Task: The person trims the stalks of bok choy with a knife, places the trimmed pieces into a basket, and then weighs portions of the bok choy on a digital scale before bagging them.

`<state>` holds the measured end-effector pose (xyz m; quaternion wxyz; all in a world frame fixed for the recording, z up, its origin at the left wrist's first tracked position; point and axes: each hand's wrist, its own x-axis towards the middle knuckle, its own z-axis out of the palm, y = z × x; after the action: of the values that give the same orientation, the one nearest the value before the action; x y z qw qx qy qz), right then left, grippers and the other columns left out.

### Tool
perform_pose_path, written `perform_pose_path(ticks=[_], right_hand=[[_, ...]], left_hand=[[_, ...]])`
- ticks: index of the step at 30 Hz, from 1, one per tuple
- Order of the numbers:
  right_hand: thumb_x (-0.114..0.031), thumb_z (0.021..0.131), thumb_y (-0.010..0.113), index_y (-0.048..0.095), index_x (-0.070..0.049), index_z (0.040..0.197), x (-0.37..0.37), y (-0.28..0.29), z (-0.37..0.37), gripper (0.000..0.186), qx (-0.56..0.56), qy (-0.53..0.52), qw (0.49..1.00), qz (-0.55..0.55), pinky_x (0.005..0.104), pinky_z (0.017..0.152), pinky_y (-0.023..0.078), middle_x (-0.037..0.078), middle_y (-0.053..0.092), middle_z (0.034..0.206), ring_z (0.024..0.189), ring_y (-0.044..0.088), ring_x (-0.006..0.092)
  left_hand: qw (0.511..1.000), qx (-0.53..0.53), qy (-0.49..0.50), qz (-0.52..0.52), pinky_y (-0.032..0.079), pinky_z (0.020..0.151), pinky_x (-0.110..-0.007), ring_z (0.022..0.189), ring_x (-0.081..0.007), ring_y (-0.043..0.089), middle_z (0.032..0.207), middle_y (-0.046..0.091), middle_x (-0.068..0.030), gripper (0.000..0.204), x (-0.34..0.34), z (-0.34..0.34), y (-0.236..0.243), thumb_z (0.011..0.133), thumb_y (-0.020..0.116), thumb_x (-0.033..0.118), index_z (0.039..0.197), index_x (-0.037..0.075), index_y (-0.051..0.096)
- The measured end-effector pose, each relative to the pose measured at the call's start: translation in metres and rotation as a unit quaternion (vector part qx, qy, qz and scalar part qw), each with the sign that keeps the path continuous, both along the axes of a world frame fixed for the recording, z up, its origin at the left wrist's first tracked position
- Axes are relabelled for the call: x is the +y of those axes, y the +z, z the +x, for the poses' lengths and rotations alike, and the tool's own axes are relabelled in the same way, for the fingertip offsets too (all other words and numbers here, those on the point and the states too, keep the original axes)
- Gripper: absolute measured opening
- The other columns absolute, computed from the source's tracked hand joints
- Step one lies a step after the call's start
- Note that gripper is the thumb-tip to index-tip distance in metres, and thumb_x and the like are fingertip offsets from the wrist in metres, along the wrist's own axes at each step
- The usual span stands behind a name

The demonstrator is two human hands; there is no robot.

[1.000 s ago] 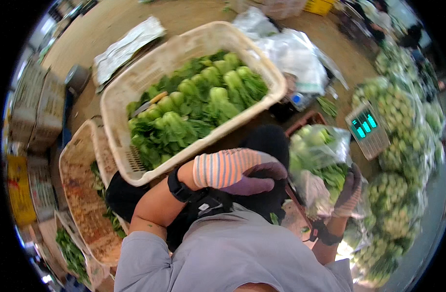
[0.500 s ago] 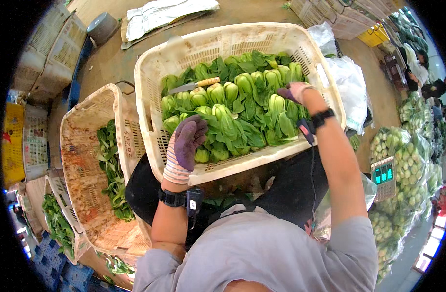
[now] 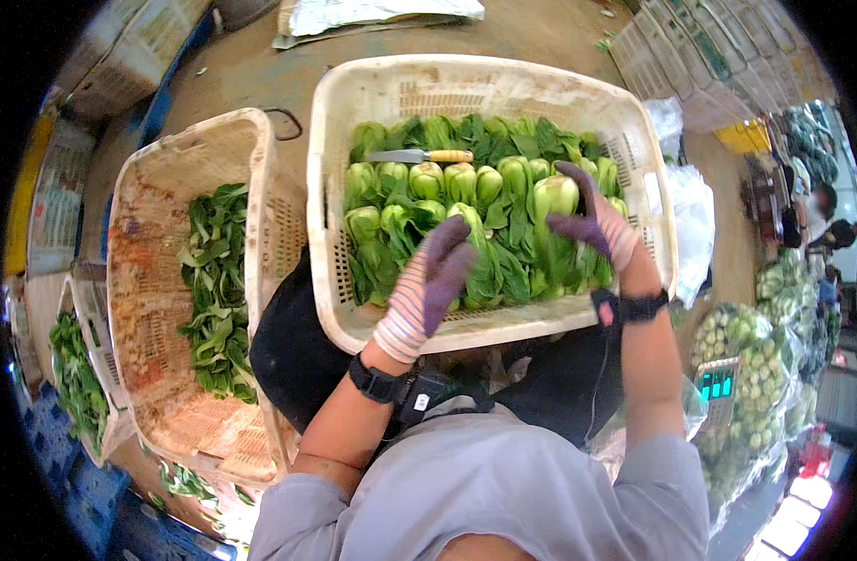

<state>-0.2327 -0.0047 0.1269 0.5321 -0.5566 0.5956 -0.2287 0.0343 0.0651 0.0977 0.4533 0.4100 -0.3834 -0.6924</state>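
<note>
A cream plastic crate (image 3: 321, 187) over my dark-trousered legs holds rows of green bok choy (image 3: 425, 182), with a wooden-handled knife (image 3: 447, 156) lying on them. My left hand (image 3: 428, 276), in a striped glove with purple palm, is over the lower rows, fingers loosely extended and blurred, holding nothing I can see. My right hand (image 3: 599, 220), gloved alike, is at the crate's right side, fingers and thumb wrapped round a pale-stemmed bok choy (image 3: 554, 196).
A stained crate (image 3: 129, 280) with loose leaves stands at left, beside a smaller leaf-filled crate (image 3: 104, 421). Bagged greens (image 3: 765, 355), a scale display (image 3: 716, 383) and white plastic sheets (image 3: 690, 215) are at right. People (image 3: 826, 215) work in the right background.
Since one second ago my right hand has left the plastic bag and moved up into the crate onto a bok choy. My left hand has reached forward over the greens. The view has shifted.
</note>
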Motion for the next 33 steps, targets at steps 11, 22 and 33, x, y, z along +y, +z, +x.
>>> perform_pose_path(ticks=[11,22,33], right_hand=[[-0.014,0.07,0.077,0.053,-0.007,0.121,0.098,0.045,0.099,0.057,0.007,0.012,0.949,-0.314,0.0315,0.082,0.048,0.012,0.052,0.115,0.104,0.054,0.0241],[-0.002,0.061,0.066,0.057,-0.009,0.113,0.108,0.059,0.087,0.053,0.086,0.103,0.893,-0.429,0.0376,0.083,0.05,0.016,0.057,0.113,0.1,0.058,0.0339],[-0.005,0.071,0.057,0.06,-0.009,0.094,0.013,0.114,0.108,0.023,0.23,0.424,0.845,-0.23,0.0386,0.069,0.049,0.013,0.062,0.09,0.08,0.061,0.0317]], left_hand=[[0.985,0.143,-0.034,-0.087,0.041,0.096,-0.033,0.114,-0.0177,0.046,0.124,0.047,-0.0094,0.07,0.019,-0.001,0.005,0.072,0.069,0.001,0.131,0.006,0.032],[0.933,-0.073,-0.025,-0.352,0.044,0.092,-0.035,0.107,-0.0209,0.053,0.12,0.052,-0.0112,0.076,0.021,0.009,0.019,0.057,0.083,0.004,0.119,0.008,0.04],[0.963,-0.185,-0.149,-0.125,0.046,0.088,-0.03,0.097,-0.0175,0.058,0.108,0.06,-0.0087,0.077,0.013,0.009,0.008,0.059,0.083,0.021,0.122,0.006,0.042]])
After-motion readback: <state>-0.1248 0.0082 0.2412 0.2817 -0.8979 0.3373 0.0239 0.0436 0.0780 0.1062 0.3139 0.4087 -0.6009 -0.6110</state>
